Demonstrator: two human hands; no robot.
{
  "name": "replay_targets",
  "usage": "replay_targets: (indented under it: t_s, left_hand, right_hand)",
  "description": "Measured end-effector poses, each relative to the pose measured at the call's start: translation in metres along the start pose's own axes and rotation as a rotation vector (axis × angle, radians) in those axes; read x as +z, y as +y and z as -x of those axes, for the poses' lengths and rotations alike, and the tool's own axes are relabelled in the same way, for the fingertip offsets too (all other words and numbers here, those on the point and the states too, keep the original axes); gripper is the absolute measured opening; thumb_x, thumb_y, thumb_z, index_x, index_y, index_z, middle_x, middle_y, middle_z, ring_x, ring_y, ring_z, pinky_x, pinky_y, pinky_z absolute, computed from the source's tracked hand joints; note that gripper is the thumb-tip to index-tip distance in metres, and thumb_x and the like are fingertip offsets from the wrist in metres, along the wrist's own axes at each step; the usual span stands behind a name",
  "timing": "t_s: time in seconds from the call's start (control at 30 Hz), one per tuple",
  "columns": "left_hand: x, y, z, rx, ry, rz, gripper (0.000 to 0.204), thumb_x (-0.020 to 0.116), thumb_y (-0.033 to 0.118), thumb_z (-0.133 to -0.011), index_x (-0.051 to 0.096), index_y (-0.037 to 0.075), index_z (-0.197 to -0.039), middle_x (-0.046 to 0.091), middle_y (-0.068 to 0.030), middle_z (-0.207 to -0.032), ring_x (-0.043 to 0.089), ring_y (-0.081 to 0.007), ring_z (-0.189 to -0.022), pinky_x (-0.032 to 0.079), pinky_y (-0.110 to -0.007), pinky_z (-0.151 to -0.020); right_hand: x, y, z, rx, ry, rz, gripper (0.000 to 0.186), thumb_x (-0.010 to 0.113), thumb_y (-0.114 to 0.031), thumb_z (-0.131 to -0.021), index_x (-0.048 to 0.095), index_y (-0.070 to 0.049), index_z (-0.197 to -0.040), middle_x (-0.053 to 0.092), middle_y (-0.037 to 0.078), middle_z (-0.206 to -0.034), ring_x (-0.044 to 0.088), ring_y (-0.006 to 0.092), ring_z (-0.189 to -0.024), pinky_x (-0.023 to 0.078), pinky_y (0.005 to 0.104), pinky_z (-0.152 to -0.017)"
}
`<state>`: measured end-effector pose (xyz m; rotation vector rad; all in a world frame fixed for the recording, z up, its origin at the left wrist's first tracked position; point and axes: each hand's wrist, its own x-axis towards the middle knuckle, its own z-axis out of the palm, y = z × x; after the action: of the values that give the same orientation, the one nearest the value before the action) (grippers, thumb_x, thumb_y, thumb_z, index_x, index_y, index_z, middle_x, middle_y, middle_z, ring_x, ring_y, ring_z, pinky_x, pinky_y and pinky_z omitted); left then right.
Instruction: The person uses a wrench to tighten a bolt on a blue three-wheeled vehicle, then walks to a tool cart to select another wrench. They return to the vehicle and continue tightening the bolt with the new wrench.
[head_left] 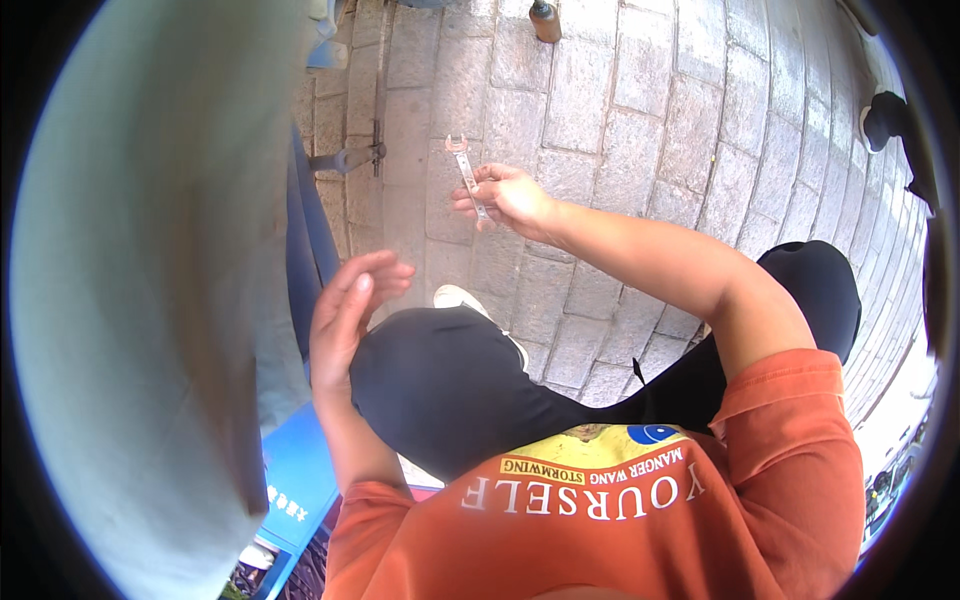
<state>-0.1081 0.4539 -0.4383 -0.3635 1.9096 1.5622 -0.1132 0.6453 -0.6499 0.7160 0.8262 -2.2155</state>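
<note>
Over the stone paving (640,150) in the head view, the only one I have, I find the double-ended spanner (464,172) in the right hand (515,200), out in front of the bent knees. Thumb and fingers pinch it around its shank; one forked end points away from the body, while the other shows just past the fingers on the nearer side. Neither end meets a nut or bolt that I can see, though I cannot tell how high above the ground the tool is held. The left hand (343,305) is loose, its fingers slightly bent and its palm unburdened as far as I can see, beside the left knee (440,385) and near a dark blue bar (313,235). Off to the left of the spanner is a metal piece with a crossbar (376,150), which I cannot identify; a brown bottle (545,22) is near the top edge. A large pale surface (150,300), blurred, fills the left side and hides whatever lies behind it. My judgement is that the step in hand is simply handling the spanner, ready but not engaged. To me, the next move calls for choosing an end, firming the pinch so the shank cannot swivel, and having the free hand available to steady.
</note>
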Motion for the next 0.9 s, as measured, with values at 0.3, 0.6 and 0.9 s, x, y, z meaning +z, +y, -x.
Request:
replay_targets:
  t_s: [0.3, 0.6, 0.9]
  left_hand:
    - [0.037, 0.025, 0.030, -0.117, -0.208, 0.039, 0.043, 0.054, 0.027, -0.097, 0.049, 0.002, -0.132, 0.067, -0.0098, -0.099, 0.062, -0.0189, -0.096, 0.046, -0.032, -0.091]
    - [0.123, 0.083, 0.051, -0.067, -0.706, -0.382, 0.038, 0.059, 0.024, -0.092, 0.053, 0.011, -0.127, 0.066, -0.0107, -0.084, 0.064, -0.0222, -0.079, 0.050, -0.034, -0.074]
    - [0.115, 0.034, 0.107, 0.165, -0.341, -1.225, 0.033, 0.061, 0.023, -0.088, 0.055, 0.007, -0.117, 0.064, -0.0102, -0.078, 0.064, -0.0321, -0.078, 0.050, -0.043, -0.069]
  right_hand:
    - [-0.027, -0.081, 0.145, 0.331, 0.211, 0.462, 0.022, 0.042, -0.004, -0.092, 0.053, 0.003, -0.110, 0.068, 0.014, -0.092, 0.065, 0.0190, -0.071, 0.053, 0.0339, -0.058]
    - [0.036, -0.085, 0.256, 0.289, 0.339, 0.102, 0.021, 0.045, -0.003, -0.086, 0.051, 0.004, -0.105, 0.066, 0.013, -0.087, 0.061, 0.0194, -0.068, 0.050, 0.0332, -0.060]
    - [0.085, -0.040, 0.305, 0.199, 0.409, -0.108, 0.015, 0.044, -0.010, -0.091, 0.051, 0.002, -0.097, 0.064, 0.013, -0.081, 0.054, 0.0149, -0.057, 0.042, 0.0288, -0.045]
